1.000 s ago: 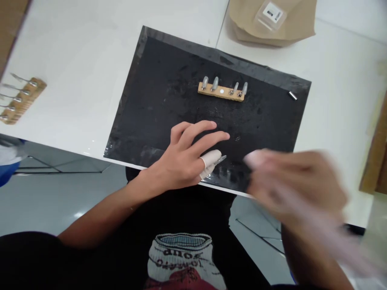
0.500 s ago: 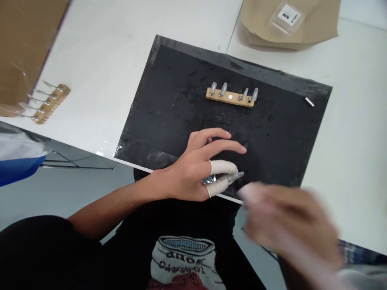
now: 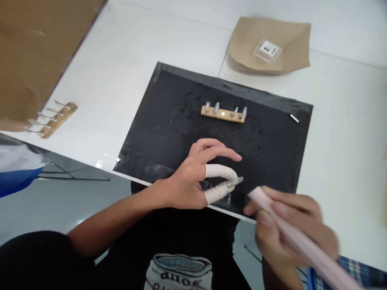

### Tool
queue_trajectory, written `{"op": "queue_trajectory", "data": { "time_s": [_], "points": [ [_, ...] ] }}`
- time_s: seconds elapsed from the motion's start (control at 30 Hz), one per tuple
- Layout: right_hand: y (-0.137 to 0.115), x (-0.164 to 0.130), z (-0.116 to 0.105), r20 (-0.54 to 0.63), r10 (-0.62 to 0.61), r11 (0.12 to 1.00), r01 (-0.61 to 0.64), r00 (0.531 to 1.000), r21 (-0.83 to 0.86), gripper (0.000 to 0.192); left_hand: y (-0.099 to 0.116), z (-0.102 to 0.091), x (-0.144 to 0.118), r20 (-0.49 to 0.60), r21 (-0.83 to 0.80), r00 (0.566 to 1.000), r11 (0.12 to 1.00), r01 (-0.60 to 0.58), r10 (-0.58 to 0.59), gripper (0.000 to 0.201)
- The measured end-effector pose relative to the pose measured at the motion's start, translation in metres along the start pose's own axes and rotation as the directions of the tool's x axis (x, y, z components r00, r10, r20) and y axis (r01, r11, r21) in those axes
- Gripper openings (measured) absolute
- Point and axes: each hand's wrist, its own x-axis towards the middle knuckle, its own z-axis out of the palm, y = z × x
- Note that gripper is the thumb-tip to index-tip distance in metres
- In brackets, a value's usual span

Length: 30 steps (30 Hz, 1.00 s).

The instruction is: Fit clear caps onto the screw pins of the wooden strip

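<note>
Head view. At lower centre of the frame the left hand rests its heel on the near edge of a black mat, thumb and forefinger in pale finger cots and pinched shut on a small metal pin, whose tip points toward lower right; the other three fingers are spread over the mat, probably to steady the pinch. At lower right the right hand, somewhat blurred, is closed around a long pale pink tool, its tip just right of the pin and not visibly touching it. Above the hands, at mid-frame, a small wooden strip carrying four metal pieces lies flat on the mat, well apart from both hands. A loose metal cylinder lies near the mat's upper right corner. At left, a second wooden strip with metal prongs sits on the white table; at upper centre lies a brown paper bag. The dark mat likely serves to make small bright parts stand out.
</note>
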Motion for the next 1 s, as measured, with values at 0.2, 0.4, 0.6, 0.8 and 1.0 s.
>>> {"op": "queue_trajectory", "data": {
  "time_s": [0.2, 0.4, 0.6, 0.8, 1.0],
  "points": [
    [-0.001, 0.002, 0.035, 0.041, -0.033, 0.996, 0.029, 0.999, 0.085, 0.030, -0.028, -0.009, 0.026, -0.194, 0.297, 0.980, 0.950, 0.091, -0.034, 0.004],
    [0.004, -0.008, 0.053, 0.027, 0.086, 0.986, -0.089, 0.996, 0.143, 0.024, -0.069, -0.012, 0.063, -0.144, 0.496, 0.984, 0.852, 0.166, -0.108, 0.009],
    [0.005, -0.015, 0.053, 0.041, 0.136, 0.973, -0.141, 0.990, 0.180, 0.023, -0.082, -0.004, 0.070, -0.194, 0.509, 0.964, 0.822, 0.256, -0.180, 0.021],
    [0.008, -0.013, 0.053, 0.052, 0.135, 0.968, -0.143, 0.989, 0.204, 0.023, -0.083, -0.001, 0.070, -0.244, 0.520, 0.942, 0.790, 0.326, -0.229, 0.034],
    [0.010, -0.012, 0.054, 0.051, 0.126, 0.968, -0.134, 0.991, 0.212, 0.023, -0.083, 0.005, 0.072, -0.280, 0.521, 0.934, 0.782, 0.342, -0.222, 0.043]
  ]
}}
